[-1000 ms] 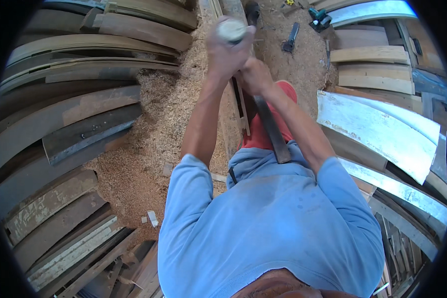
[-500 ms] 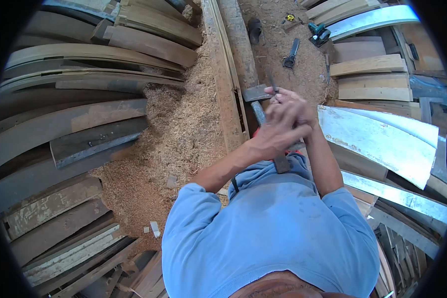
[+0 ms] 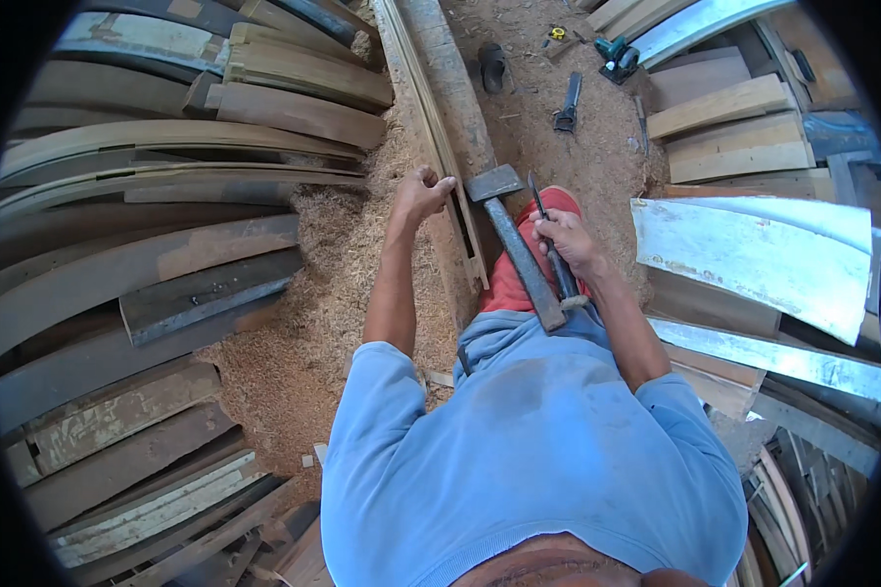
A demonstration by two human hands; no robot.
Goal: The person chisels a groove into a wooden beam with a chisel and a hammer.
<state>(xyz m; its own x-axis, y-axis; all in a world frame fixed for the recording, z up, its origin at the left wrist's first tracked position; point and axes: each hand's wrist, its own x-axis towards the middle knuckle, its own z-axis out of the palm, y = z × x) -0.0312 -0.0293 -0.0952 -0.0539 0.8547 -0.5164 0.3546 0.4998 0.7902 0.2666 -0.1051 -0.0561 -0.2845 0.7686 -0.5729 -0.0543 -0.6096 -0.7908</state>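
Observation:
My right hand [image 3: 566,237] is closed around a chisel [image 3: 562,274], its narrow dark blade pointing away and its frayed butt towards my lap. Beside it, a hammer [image 3: 521,252] with a blocky metal head and a long worn handle rests across my red-clothed leg [image 3: 499,290], the head on the timber side. My left hand [image 3: 421,196] is curled, thumb and fingertips together, at the left edge of a long slotted wooden strip [image 3: 468,235]. Whether those fingers hold anything is hidden. The strip lies along a thick beam [image 3: 450,73].
Curved boards [image 3: 196,235] are stacked on the left, and more planks [image 3: 754,259] on the right. Wood shavings [image 3: 352,264] cover the floor. Ahead lie a sandal [image 3: 491,67], a handsaw [image 3: 568,103], a green power tool [image 3: 617,61] and a yellow tape measure [image 3: 557,33].
My hands, together over the beam before, are now apart. The left has moved left to the strip's edge; the right has come back beside the hammer with the chisel.

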